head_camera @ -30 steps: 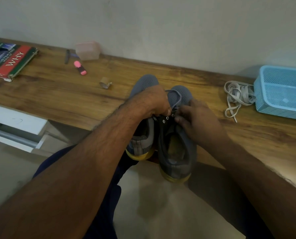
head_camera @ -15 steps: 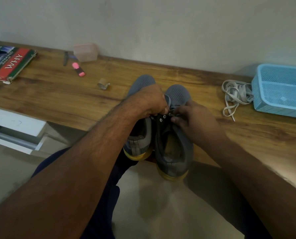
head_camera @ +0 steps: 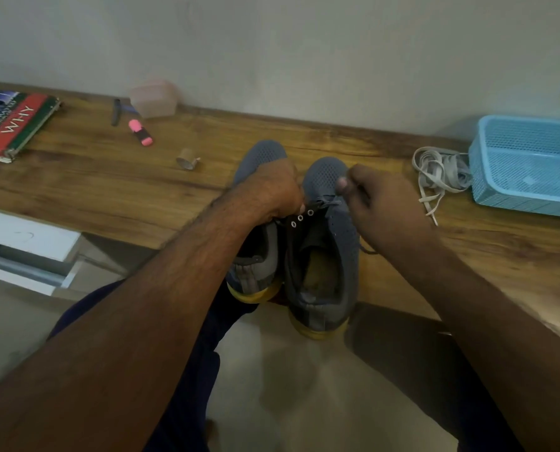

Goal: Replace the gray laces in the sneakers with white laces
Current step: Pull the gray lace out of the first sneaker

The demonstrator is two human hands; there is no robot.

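Observation:
Two grey sneakers with yellow soles stand side by side at the desk's front edge, heels toward me: the left sneaker [head_camera: 262,154] and the right sneaker [head_camera: 324,256]. My left hand [head_camera: 278,190] grips the right sneaker's eyelet edge, where three metal eyelets show bare. My right hand [head_camera: 379,203] pinches the grey lace [head_camera: 329,201] and holds it over the right sneaker's toe side. A bundle of white laces [head_camera: 435,174] lies on the desk to the right.
A blue mesh basket [head_camera: 529,164] stands at the far right, touching the white laces. A book [head_camera: 11,122], a pink highlighter [head_camera: 140,132], a pink plastic box [head_camera: 154,97] and a small tape roll [head_camera: 187,158] lie at the left of the wooden desk [head_camera: 92,181].
My right hand has moved up and to the right, away from the eyelets, drawing the grey lace out. The left hand stays on the sneaker.

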